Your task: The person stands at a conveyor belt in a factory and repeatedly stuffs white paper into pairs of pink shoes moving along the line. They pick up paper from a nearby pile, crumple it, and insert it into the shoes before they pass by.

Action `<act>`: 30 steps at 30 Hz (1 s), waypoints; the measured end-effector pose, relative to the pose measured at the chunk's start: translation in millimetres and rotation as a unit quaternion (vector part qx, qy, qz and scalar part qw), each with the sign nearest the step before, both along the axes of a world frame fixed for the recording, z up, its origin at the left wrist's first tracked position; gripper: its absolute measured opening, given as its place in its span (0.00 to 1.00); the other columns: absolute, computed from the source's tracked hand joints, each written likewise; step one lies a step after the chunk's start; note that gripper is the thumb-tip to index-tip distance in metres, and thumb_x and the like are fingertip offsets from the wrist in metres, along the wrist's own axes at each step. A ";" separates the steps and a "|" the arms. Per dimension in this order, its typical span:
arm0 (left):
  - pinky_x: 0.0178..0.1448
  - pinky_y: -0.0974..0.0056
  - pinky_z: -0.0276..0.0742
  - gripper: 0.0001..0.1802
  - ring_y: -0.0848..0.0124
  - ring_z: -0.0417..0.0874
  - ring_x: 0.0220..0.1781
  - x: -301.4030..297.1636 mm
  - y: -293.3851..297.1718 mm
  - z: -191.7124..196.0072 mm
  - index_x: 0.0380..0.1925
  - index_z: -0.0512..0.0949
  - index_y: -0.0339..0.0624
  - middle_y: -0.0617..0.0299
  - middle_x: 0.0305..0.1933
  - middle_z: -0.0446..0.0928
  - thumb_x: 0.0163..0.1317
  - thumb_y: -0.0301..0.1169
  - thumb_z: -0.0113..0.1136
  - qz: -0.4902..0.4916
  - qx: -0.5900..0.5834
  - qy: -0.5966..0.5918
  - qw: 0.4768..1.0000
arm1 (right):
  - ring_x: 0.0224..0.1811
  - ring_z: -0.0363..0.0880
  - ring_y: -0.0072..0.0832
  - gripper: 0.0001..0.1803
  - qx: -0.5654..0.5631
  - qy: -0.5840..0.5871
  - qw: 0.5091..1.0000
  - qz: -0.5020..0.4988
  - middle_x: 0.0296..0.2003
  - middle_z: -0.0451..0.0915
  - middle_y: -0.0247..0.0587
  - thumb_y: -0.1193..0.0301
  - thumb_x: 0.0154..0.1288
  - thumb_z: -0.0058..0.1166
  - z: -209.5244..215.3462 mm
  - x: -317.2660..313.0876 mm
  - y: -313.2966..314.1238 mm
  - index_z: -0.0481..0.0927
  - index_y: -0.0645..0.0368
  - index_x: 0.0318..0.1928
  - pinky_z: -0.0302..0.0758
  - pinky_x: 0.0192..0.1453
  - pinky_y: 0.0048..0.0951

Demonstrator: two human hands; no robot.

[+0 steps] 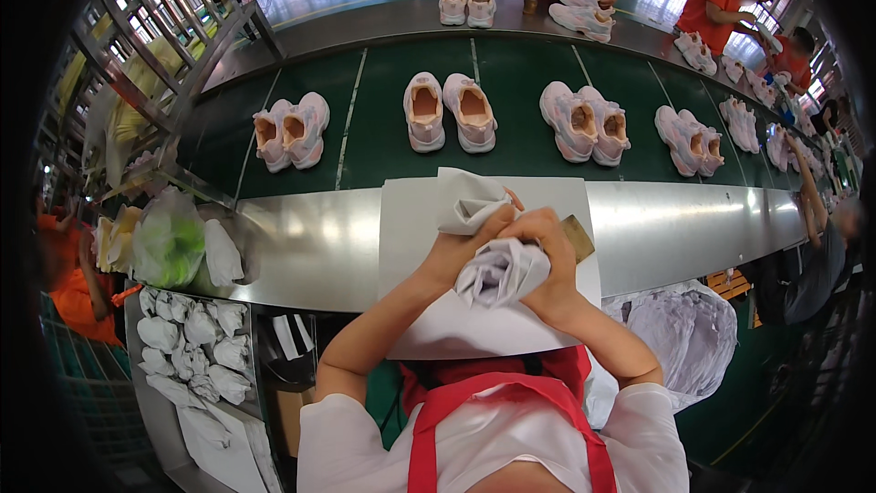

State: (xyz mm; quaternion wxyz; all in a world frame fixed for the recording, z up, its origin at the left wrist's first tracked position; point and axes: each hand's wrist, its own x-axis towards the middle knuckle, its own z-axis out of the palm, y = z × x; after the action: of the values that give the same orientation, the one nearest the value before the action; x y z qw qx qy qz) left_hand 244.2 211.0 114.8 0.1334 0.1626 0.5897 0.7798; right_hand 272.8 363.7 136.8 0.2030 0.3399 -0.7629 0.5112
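Two hands: left hand (470,239) and right hand (550,258) nearly together, each curled round crumpled white paper (502,274).
Paper's place: a wad juts out beyond the left hand; a rolled end sticks out between the hands, on the body side.
Long axis: seems to run away from the body, leaning left; fingers hide whether it is one piece.
White sheets (406,219): beneath both hands.
Nearest shoes (476,133): beyond the hands on the green belt (516,142), left hand nearer.
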 end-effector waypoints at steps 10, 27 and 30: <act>0.50 0.68 0.73 0.27 0.72 0.78 0.46 -13.6 -17.1 6.6 0.50 0.69 0.35 0.58 0.44 0.77 0.55 0.37 0.67 0.097 -0.123 -0.004 0.988 | 0.50 0.73 0.43 0.37 0.098 -0.199 0.969 -0.109 0.50 0.71 0.52 0.64 0.49 0.67 14.3 -22.0 -7.0 0.62 0.61 0.56 0.71 0.52 0.34; 0.63 0.61 0.66 0.16 0.70 0.80 0.41 -55.8 -17.8 -2.2 0.28 0.72 0.49 0.66 0.25 0.72 0.59 0.48 0.59 0.112 0.211 -0.086 0.967 | 0.47 0.77 0.45 0.37 0.096 -0.286 0.953 -0.002 0.44 0.76 0.54 0.66 0.49 0.63 -5.6 -45.0 -45.4 0.59 0.65 0.58 0.72 0.53 0.36; 0.60 0.62 0.69 0.18 0.72 0.75 0.29 -71.3 -23.3 -12.2 0.22 0.67 0.50 0.69 0.20 0.66 0.59 0.47 0.60 0.155 0.283 -0.082 0.943 | 0.45 0.78 0.48 0.38 0.167 -0.156 0.971 -0.072 0.45 0.75 0.56 0.63 0.51 0.64 -15.0 -44.1 -41.7 0.61 0.66 0.58 0.74 0.48 0.37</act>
State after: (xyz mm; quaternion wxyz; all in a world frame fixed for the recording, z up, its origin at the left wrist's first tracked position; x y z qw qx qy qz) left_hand 173.0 187.7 102.6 0.0071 0.0360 0.3500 0.9360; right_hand 228.7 321.9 121.8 0.0581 0.2298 -0.8822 0.4070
